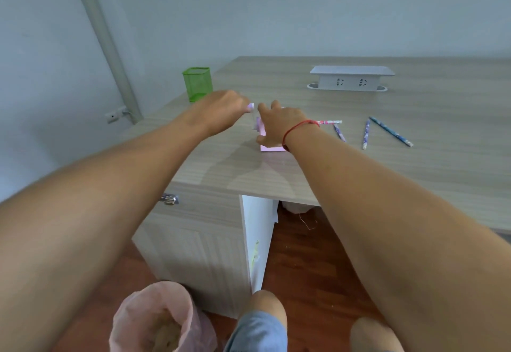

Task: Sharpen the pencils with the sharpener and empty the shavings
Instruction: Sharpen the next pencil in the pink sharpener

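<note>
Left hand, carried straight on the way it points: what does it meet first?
Most likely the right hand, which grips the pink sharpener just beyond the left hand. Depth is unclear, so it might pass behind.

Count of pencils lying on the desk (414, 185): four, being one pink pencil (330, 122), one purple pencil (339, 133), one purple-and-white pencil (365, 137) and one blue pencil (391, 131). One pink sharpener (269, 147). One green mesh holder (197, 84). One socket unit (351, 75), two outlets. One lined bin (154, 315).
</note>
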A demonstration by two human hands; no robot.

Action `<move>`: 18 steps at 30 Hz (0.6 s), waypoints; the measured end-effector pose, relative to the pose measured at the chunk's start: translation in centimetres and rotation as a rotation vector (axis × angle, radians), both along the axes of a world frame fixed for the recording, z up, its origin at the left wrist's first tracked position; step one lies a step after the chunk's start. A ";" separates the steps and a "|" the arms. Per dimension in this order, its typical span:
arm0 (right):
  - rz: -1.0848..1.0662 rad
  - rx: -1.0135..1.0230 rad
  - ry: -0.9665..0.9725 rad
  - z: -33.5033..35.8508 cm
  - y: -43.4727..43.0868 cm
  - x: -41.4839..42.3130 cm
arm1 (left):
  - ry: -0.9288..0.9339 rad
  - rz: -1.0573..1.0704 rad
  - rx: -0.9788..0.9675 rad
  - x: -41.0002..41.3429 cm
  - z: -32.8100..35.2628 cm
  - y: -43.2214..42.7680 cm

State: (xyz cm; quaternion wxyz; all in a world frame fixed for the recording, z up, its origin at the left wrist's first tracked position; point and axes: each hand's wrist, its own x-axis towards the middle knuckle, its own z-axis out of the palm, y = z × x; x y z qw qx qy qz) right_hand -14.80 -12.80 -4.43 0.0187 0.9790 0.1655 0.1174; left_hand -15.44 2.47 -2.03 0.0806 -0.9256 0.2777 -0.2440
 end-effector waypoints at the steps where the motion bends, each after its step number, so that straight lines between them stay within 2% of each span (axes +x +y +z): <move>1: 0.000 -0.001 0.010 0.1 0.1 0.0 | 0.001 -0.014 -0.025 -0.4 -0.3 0.2; 7: -0.010 0.036 0.008 -0.2 0.0 -0.5 | 0.071 -0.019 -0.255 -1.5 -2.2 0.0; 12: -0.005 0.042 0.013 -0.3 0.0 -0.5 | 0.071 -0.075 -0.244 -2.6 -3.5 -0.1; 18: 0.008 0.053 0.008 -0.3 0.1 -0.5 | 0.171 0.002 -0.239 -2.4 -5.7 0.0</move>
